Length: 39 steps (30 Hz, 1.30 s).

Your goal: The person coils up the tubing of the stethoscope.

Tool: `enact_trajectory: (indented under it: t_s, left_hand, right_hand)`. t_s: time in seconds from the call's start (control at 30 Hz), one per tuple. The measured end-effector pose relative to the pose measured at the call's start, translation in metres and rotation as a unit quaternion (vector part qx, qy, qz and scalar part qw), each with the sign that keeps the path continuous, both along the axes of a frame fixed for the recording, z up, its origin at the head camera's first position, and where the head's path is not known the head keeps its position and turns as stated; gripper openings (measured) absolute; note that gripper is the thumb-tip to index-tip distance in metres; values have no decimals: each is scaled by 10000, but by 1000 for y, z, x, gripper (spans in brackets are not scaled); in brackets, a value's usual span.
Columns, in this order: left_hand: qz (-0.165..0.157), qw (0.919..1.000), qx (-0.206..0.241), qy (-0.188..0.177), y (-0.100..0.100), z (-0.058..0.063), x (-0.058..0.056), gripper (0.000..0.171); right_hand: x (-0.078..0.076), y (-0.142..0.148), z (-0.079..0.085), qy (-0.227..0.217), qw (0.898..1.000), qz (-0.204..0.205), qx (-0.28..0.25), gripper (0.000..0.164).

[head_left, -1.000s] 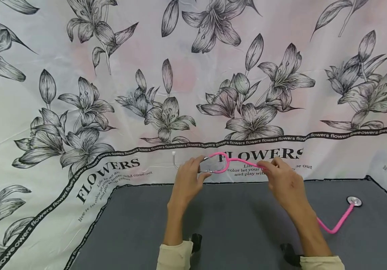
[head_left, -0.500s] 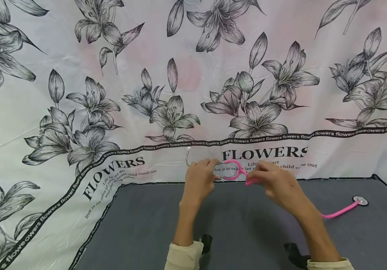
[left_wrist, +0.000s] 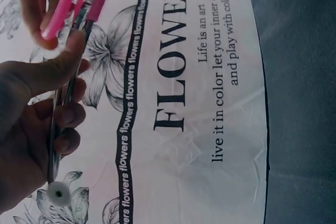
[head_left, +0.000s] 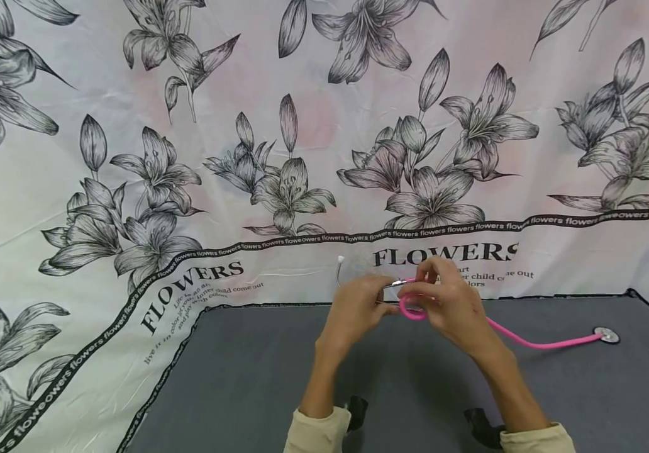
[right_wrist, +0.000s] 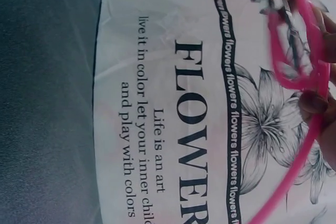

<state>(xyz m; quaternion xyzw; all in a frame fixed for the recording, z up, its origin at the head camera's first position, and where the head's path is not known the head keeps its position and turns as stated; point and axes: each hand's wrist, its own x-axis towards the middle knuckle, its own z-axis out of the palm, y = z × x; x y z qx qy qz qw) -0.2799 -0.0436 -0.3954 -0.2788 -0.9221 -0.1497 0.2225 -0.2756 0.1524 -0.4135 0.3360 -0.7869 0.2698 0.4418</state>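
A pink stethoscope [head_left: 545, 345] is held up in both hands over the grey table. My left hand [head_left: 353, 318] grips its metal ear tubes [left_wrist: 53, 153], with a white ear tip [left_wrist: 59, 193] sticking out past the palm. Beside it, my right hand [head_left: 460, 311] pinches the pink tubing [right_wrist: 286, 187] near the fork, where it bends into a loop in front of the metal tubes. From the right hand the tubing runs down to the round chest piece [head_left: 607, 335], which lies on the table at the right. The other ear tip is hidden.
A dark grey tabletop [head_left: 256, 377] spreads under my forearms. Behind it hangs a white cloth [head_left: 302, 277] printed with black lilies and lettering, meeting the table's back edge. Black straps [head_left: 483, 428] show at both wrists.
Both hands have come closer together, the left moving right. My right hand has brought the pink tubing back toward the metal tubes in a loop. The tubing to the chest piece has straightened.
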Motion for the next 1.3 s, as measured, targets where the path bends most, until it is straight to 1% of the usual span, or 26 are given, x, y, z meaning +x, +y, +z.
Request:
enact_trajectory:
  t_s: [0.03, 0.1, 0.17, 0.23, 0.3, 0.37, 0.47, 0.57, 0.67, 0.77, 0.9, 0.97, 1.03, 1.1, 1.2, 1.27, 1.3]
  left_hand:
    - [-110, 9996, 90, -250, 0, 1, 1, 52]
    - [-345, 9962, 335, -730, 0, 2, 2, 58]
    - [-533, 9922, 503, -1010, -1, 4, 3, 61]
    - [-644, 9896, 613, -1132, -2, 5, 3, 59]
    - [-578, 9904, 618, -1097, -2, 6, 5, 54]
    - [-359, 9936, 493, -952, -1, 6, 6, 47]
    - [-4, 9972, 222, -719, 0, 7, 10, 41]
    - [103, 9982, 32, -594, 0, 9, 11, 41]
    - [42, 9986, -45, -534, 0, 10, 10, 38]
    - [-23, 9984, -64, -565, 1, 10, 9, 37]
    - [-32, 9978, -95, -653, 0, 8, 7, 37]
    - [-106, 9976, -176, -656, 1, 7, 5, 36]
    - [-218, 9973, -284, -646, 2, 7, 4, 35]
    - [-343, 9964, -362, -690, 4, 6, 4, 35]
    - [-455, 9947, -393, -832, 4, 6, 5, 33]
    - [-578, 9929, -385, -966, 4, 6, 5, 32]
    - [-679, 9917, -388, -1021, 4, 6, 5, 30]
  right_hand:
    - [-1, -1, 0, 75, 10000, -48, -3, 28]
    - [-2, -2, -1, 196, 9997, -132, -6, 28]
    - [-2, -3, -1, 248, 9995, -197, -14, 28]
    - [-3, -4, -1, 310, 9993, -218, -42, 29]
    - [-4, -7, -3, 355, 9991, -237, -58, 29]
    - [-4, -9, -4, 408, 9988, -251, -36, 29]
    - [-4, -13, -6, 385, 9989, -258, 77, 28]
    - [-5, -12, -5, 279, 9993, -129, 229, 28]
    - [-5, -9, -3, 151, 9992, 120, 359, 32]
    - [-4, -3, -2, -18, 9980, 395, 496, 38]
    - [-2, 6, 2, -520, 9944, 766, 511, 45]
    - [0, 11, 6, -675, 9930, 835, 493, 45]
    - [2, 15, 8, -627, 9941, 730, 495, 40]
    - [4, 19, 11, -356, 9970, 450, 514, 34]
    - [4, 22, 13, -3, 9989, 128, 451, 29]
    - [4, 23, 13, 164, 9991, 90, 376, 28]
    - [3, 23, 12, 175, 9992, 132, 344, 24]
